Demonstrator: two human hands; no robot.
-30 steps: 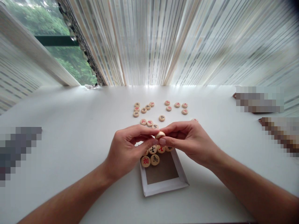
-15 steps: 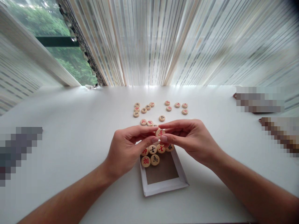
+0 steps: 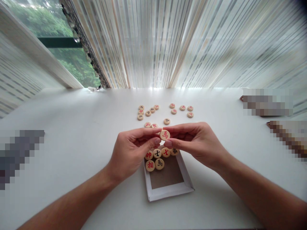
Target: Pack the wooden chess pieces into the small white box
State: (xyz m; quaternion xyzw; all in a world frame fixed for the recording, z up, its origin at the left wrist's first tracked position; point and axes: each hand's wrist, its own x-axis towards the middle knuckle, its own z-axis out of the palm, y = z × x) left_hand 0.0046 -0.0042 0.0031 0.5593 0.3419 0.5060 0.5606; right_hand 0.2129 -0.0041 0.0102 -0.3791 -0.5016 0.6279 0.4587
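Observation:
Between my two hands, above the far end of a shallow white box (image 3: 165,192), is a round wooden Chinese chess piece (image 3: 164,135) with a red character facing me. My left hand (image 3: 133,145) pinches its left side with thumb and fingers. On the other side, the fingertips and thumb of my right hand (image 3: 195,140) grip it too. Inside the box, a black-marked piece (image 3: 159,164) lies beside a red-marked piece (image 3: 150,165). Behind these runs a row of several pieces with red or black characters, partly covered by my hands.
Farther back on the white table (image 3: 96,111), several more chess pieces are scattered, among them a lone black-marked piece (image 3: 167,121) just beyond my hands. Blurred-out objects lie at the left and right sides. A striped curtain (image 3: 148,44) hangs behind the table.
The held piece has turned between my fingers, so its red character now stands upright and shows more fully. My hands have stayed nearly in place.

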